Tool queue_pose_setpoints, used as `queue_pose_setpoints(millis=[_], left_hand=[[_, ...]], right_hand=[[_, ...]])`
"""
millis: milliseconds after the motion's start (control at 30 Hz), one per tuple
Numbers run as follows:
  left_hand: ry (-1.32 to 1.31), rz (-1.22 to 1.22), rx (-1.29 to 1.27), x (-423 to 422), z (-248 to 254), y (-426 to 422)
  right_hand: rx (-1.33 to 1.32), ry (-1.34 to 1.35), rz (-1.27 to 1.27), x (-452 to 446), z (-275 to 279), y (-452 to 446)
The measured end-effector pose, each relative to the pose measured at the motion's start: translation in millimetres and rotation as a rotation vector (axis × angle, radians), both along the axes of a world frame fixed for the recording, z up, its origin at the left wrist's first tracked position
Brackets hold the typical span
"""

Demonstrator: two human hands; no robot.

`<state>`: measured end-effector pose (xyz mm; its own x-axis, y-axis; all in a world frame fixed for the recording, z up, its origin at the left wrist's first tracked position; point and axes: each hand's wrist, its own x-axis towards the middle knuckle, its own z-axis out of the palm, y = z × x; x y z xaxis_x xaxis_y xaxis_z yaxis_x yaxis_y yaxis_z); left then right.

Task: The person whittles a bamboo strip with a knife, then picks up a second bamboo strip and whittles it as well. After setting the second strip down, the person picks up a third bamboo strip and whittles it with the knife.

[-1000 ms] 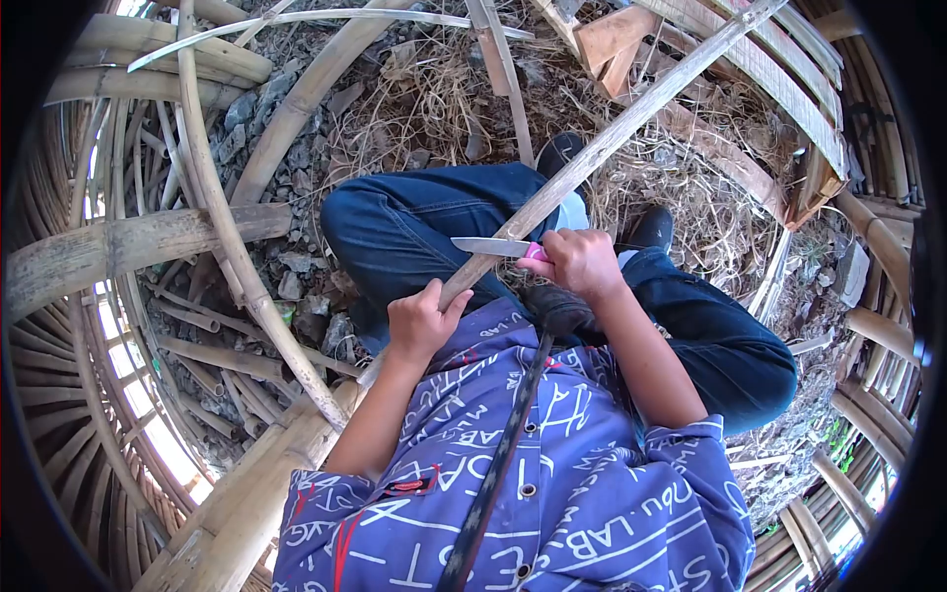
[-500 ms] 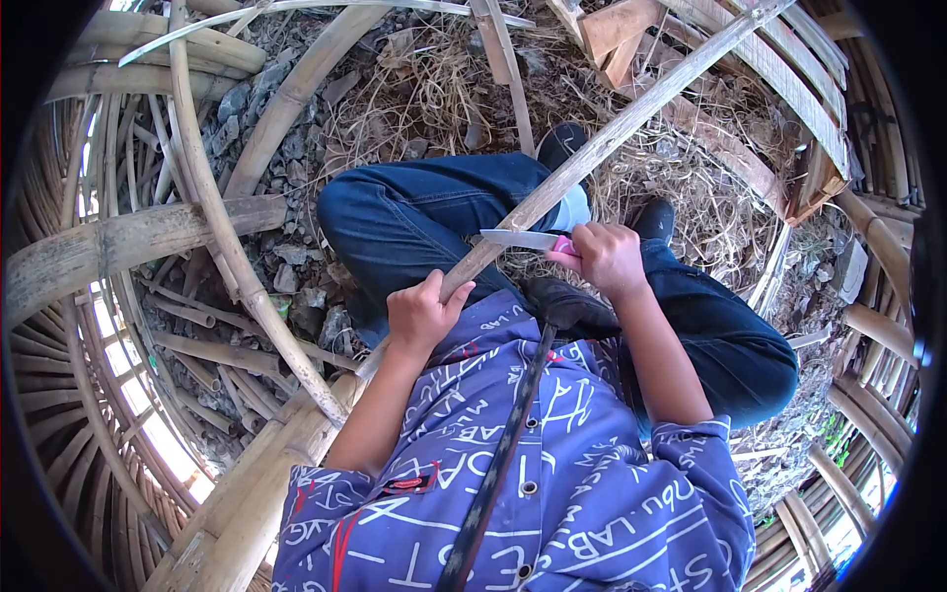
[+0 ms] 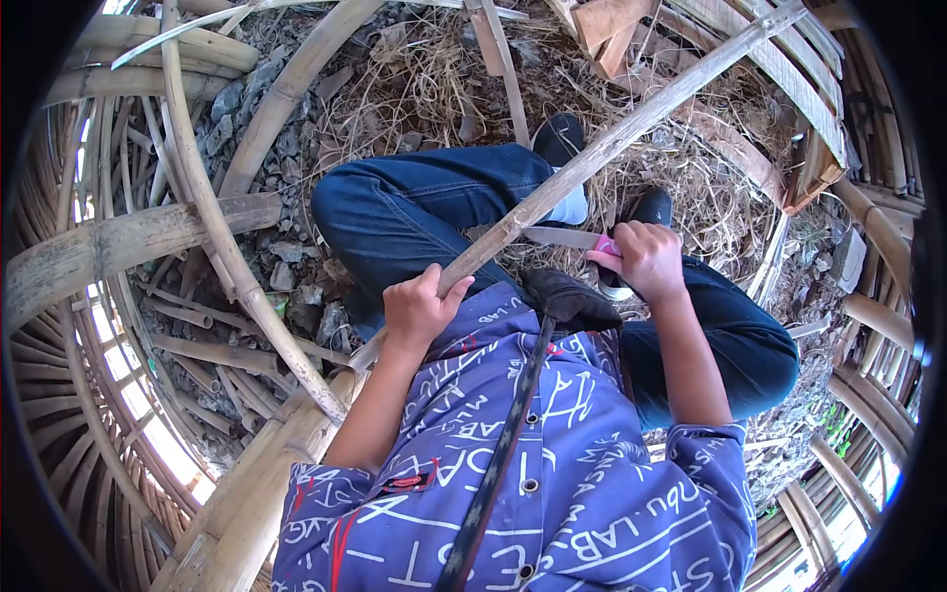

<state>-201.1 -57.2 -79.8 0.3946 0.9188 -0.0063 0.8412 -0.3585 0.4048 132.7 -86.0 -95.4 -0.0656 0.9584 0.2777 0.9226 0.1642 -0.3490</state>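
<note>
Right now, your left hand [image 3: 419, 308] keeps a closed grip around the near end of a long split bamboo strip [image 3: 631, 133]. That strip slants over your bent legs in blue jeans [image 3: 400, 209], its far end reaching above the pale slats [image 3: 804, 91] near the far right edge of the straw-strewn ground [image 3: 414, 104]. Your right hand [image 3: 647, 260], apart from the left, has its grip curled tight on the pink handle of a knife [image 3: 564, 237]. The blade points left, with its tip at the strip's right side; you cannot tell for sure whether they touch. Grey stones [image 3: 288, 247] and a curved bamboo pole [image 3: 202, 187] lie to your left, and a dark shoe [image 3: 558, 138] shows just beneath the strip.
</note>
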Motion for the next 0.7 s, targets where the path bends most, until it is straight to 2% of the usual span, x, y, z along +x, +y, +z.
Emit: queue_pose_setpoints(millis=[33,67,100,133,200,267,367,433,567,700], left_hand=[[-0.008,0.009,0.011,-4,-1,-1],[-0.019,0.021,0.022,-6,-3,-2],[-0.019,0.021,0.022,-7,-4,-2],[-0.015,0.033,0.001,-8,-4,-1],[-0.011,0.028,-0.025,-10,-5,-1],[-0.014,0.032,0.026,-5,-10,4],[-0.018,0.028,0.023,-1,-9,1],[0.008,0.041,0.029,-2,-8,0],[0.025,0.039,0.029,0,-4,-1],[0.023,0.003,0.016,-1,-3,3]], right_hand=[[0.039,0.084,-0.12,17,-14,-5],[-0.182,0.022,-0.504,43,-8,-5],[-0.371,0.1,-0.736,64,24,1],[-0.223,0.012,-0.694,83,24,-6],[-0.1,0.045,-0.56,73,49,-9],[-0.09,0.086,-0.471,53,56,-9],[-0.164,0.245,-0.5,23,32,-8],[-0.174,0.345,-0.436,-15,37,3],[-0.193,0.364,-0.194,-79,23,17],[-0.216,0.37,-0.135,-92,7,26]])
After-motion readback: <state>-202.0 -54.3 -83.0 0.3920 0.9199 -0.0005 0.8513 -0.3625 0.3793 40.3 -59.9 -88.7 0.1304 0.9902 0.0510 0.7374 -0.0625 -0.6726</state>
